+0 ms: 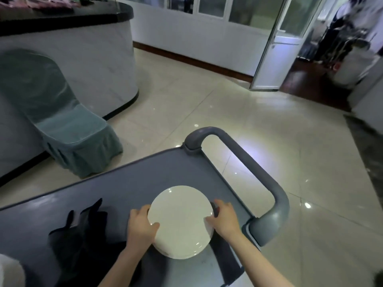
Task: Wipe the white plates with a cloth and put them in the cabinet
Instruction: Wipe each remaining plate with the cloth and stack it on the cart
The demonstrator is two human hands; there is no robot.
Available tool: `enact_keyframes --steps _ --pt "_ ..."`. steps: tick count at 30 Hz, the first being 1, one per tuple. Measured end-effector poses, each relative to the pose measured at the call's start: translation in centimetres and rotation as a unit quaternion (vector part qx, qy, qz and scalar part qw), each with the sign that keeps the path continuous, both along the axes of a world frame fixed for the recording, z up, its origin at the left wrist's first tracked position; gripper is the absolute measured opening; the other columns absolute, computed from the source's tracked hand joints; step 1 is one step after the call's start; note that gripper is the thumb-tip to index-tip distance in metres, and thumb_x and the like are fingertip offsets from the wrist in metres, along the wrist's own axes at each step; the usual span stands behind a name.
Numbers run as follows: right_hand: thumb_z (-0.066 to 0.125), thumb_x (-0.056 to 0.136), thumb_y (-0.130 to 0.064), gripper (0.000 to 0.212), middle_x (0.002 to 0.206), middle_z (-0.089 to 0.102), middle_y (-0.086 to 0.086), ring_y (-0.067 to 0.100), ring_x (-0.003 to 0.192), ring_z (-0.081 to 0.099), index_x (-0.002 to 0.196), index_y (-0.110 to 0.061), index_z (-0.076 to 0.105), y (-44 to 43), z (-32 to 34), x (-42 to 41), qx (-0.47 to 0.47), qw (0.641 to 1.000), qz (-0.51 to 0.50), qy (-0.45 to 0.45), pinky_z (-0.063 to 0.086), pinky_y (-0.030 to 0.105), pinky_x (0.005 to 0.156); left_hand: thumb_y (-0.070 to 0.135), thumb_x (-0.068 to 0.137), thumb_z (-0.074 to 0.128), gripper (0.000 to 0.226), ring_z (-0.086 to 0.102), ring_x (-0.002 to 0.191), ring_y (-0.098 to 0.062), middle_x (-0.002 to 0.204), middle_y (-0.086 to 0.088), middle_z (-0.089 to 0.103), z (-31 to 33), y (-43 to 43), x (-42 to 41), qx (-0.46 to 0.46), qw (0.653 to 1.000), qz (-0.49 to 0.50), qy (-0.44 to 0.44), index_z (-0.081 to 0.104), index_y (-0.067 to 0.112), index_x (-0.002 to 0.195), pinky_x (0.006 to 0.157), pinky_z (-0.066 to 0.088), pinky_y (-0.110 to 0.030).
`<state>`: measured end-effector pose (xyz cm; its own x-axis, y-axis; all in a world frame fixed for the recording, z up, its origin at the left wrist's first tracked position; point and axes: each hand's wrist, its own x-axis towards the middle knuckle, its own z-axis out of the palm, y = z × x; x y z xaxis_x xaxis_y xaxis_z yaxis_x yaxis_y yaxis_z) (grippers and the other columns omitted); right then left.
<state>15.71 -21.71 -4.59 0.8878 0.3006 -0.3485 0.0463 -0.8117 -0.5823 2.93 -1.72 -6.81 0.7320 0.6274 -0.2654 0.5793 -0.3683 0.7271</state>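
A stack of white plates (180, 220) sits on the grey cart top (116, 187) near its right end. My left hand (141, 226) grips the stack's left rim, thumb on the top plate. My right hand (222, 219) grips the right rim, thumb on top and fingers curled round the edge. A dark cloth (83, 241) lies crumpled on the cart to the left of the plates. Another strip of dark cloth (226, 262) runs under my right wrist. No cabinet is in view.
The cart's grey handle (248, 162) arches at its right end. A chair with a teal cover (62, 121) stands to the left by a white counter with a black top (83, 48). Glossy tiled floor (269, 121) spreads ahead toward an open white door (277, 48).
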Motion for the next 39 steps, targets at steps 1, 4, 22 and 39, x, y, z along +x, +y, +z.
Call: enact_keyframes --steps 1,4,22,39 --pt "0.069 0.079 -0.010 0.049 0.115 0.058 0.014 0.024 0.101 0.055 0.128 -0.013 0.061 0.1 -0.3 0.1 0.011 1.000 -0.001 0.006 0.041 0.025 0.077 -0.001 0.072 0.069 0.050 0.052 0.100 -0.031 0.100 -0.009 0.051 -0.1 -0.1 0.0 -0.002 1.000 0.020 0.000 0.061 0.009 0.119 0.086 0.044 -0.036" --pt "0.064 0.076 -0.004 0.039 0.103 0.062 0.010 0.020 0.093 0.051 0.114 -0.013 0.067 0.5 -1.1 0.1 0.043 0.999 -0.020 0.006 0.037 0.022 0.068 -0.003 0.070 0.068 0.054 0.051 0.097 -0.029 0.092 0.000 0.048 -0.1 -0.2 0.0 -0.010 0.999 0.044 0.002 0.059 0.015 0.120 0.078 0.041 -0.033" --pt "0.062 0.087 -0.002 0.041 0.099 0.074 -0.012 0.014 0.092 0.071 0.111 -0.035 0.066 1.9 1.3 -1.5 0.294 0.948 -0.070 0.095 0.058 0.033 0.081 -0.005 0.074 0.071 0.044 0.065 0.080 -0.025 0.078 -0.009 0.066 1.3 1.7 -1.8 -0.192 0.967 0.138 -0.095 0.068 0.023 0.108 0.073 0.052 -0.033" --pt "0.051 0.101 -0.011 0.028 0.120 0.069 -0.004 0.019 0.111 0.065 0.120 -0.025 0.065 11.0 -0.4 -3.1 0.350 0.921 -0.118 0.119 0.048 0.042 0.101 0.023 0.076 0.080 0.041 0.055 0.102 -0.025 0.110 -0.008 0.054 0.2 11.9 -8.0 0.064 0.976 0.208 0.015 0.064 0.014 0.113 0.091 0.045 -0.035"
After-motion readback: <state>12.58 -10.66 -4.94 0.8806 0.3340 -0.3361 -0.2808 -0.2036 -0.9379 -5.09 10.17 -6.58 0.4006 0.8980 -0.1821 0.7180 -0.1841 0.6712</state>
